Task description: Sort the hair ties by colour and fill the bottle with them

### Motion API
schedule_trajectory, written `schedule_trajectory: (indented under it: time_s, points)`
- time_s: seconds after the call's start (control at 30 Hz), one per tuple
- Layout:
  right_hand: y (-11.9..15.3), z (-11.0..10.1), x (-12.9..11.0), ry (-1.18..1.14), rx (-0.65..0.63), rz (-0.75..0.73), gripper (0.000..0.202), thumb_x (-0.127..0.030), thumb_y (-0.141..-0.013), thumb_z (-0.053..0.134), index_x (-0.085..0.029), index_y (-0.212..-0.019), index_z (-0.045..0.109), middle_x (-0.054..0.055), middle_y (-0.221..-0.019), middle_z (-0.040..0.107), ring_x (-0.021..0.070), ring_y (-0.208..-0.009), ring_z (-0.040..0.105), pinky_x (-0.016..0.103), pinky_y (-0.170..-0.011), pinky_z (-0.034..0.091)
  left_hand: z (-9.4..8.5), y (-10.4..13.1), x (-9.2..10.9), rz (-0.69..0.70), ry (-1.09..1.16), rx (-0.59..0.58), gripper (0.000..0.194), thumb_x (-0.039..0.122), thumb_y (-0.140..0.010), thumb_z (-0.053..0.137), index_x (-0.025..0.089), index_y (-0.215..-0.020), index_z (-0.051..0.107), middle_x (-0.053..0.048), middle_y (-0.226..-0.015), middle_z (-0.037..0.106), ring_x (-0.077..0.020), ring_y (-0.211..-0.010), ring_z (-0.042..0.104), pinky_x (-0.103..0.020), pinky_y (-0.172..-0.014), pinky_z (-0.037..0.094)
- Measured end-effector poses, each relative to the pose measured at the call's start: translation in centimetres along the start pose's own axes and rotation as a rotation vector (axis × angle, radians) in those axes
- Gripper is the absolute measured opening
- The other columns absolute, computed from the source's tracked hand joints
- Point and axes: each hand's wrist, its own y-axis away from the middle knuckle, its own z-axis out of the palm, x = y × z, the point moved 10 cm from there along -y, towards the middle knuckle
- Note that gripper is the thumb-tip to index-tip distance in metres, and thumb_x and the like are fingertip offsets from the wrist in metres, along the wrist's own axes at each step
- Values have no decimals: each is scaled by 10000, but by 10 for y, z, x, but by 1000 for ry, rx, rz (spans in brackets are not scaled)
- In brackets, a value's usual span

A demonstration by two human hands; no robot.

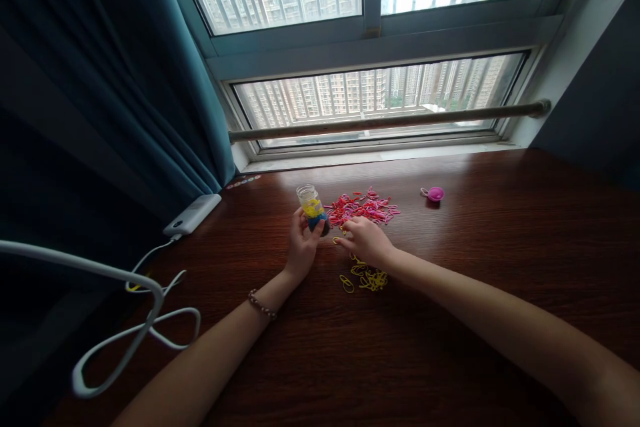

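My left hand (pixel 301 245) is wrapped around a small clear jar (pixel 307 193), tilted, its mouth uncovered. Yellow bands show inside above a blue layer, with something dark at the bottom. To its right, my right hand (pixel 367 240) has its fingers drawn together at the near edge of a pile of pink and red rubber bands (pixel 373 209). A yellow rubber band (pixel 336 240) shows at its fingertips. Below that hand lies a loose heap of yellow rubber bands (pixel 373 278), with a couple apart on its left.
A pink round lid or cup with a loop (pixel 436 194) lies at the right on the brown wooden tabletop (pixel 480 233). At the left are a white power strip (pixel 193 215), a looping white cable (pixel 120 272) and a blue curtain (pixel 200 113). A rail (pixel 380 125) crosses the window behind.
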Motion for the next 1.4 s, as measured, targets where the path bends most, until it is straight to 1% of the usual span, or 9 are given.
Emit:
schedule_trajectory:
  time_s: [0.13, 0.27, 0.43, 0.57, 0.8, 0.97, 1.1, 1.27, 1.4]
  points:
    - [-18, 21, -4, 124, -87, 94, 188, -241, -723, 585, -131, -876, 575, 122, -900, 594, 226, -859, 546, 283, -710, 415, 1, 1, 2, 19, -36, -26, 434, 333, -768, 562, 196, -1148, 404, -76, -1046, 569, -188, -952, 567, -341, -862, 445]
    - [-19, 28, 4, 75, -176, 65, 147, -120, -686, 532, -148, -815, 596, 76, -793, 622, 180, -738, 567, 234, -621, 394, 1, 2, 8, 65, -127, -34, 453, 316, -747, 592, 198, -1153, 428, -67, -1046, 571, -189, -953, 561, -341, -864, 437]
    - [-9, 7, 29, -25, -199, -44, 159, -71, -643, 525, -150, -724, 637, 25, -657, 613, 138, -621, 538, 213, -574, 373, 8, 3, 22, 178, -306, -86, 393, 250, -713, 628, 213, -1088, 515, -54, -1065, 563, -195, -986, 529, -348, -879, 415]
    - [6, -8, 32, -138, -244, -148, 195, -30, -649, 517, -144, -712, 662, 24, -705, 613, 114, -626, 524, 201, -587, 378, 16, 4, 28, 241, -414, -152, 390, 173, -691, 631, 238, -1065, 542, -46, -1095, 551, -214, -1030, 497, -383, -910, 386]
    - [34, -15, 31, -315, -342, -98, 97, -114, -681, 572, -141, -697, 664, -10, -621, 584, 89, -554, 495, 182, -518, 363, 33, 11, 32, 318, -469, -312, 413, 156, -685, 623, 274, -1074, 550, -34, -1103, 546, -227, -1042, 489, -412, -917, 376]
    - [43, -24, 37, -354, -312, -85, 91, -179, -701, 591, -142, -752, 658, -5, -649, 589, 89, -559, 498, 183, -516, 372, 39, 14, 32, 345, -514, -344, 439, 145, -681, 623, 286, -1090, 546, -29, -1117, 539, -226, -1058, 480, -422, -931, 364]
    - [51, -21, 33, -314, -349, -129, 193, -268, -633, 686, -150, -779, 639, -5, -695, 569, 86, -559, 486, 176, -494, 361, 40, 15, 32, 358, -539, -353, 449, 144, -688, 618, 290, -1104, 538, -31, -1129, 532, -225, -1070, 471, -425, -939, 355]
    - [54, -24, 17, -213, -264, -197, 23, -139, -651, 621, -142, -669, 607, -18, -618, 530, 74, -533, 437, 173, -492, 324, 42, 16, 31, 373, -561, -370, 451, 143, -698, 610, 290, -1117, 531, -33, -1143, 524, -231, -1093, 454, -430, -950, 340]
    - [56, -21, 10, -172, -219, -213, 89, -61, -618, 565, -143, -619, 599, -15, -597, 544, 72, -520, 433, 178, -510, 323, 44, 18, 32, 391, -586, -378, 444, 151, -704, 610, 290, -1119, 532, -32, -1148, 522, -232, -1098, 449, -431, -956, 332]
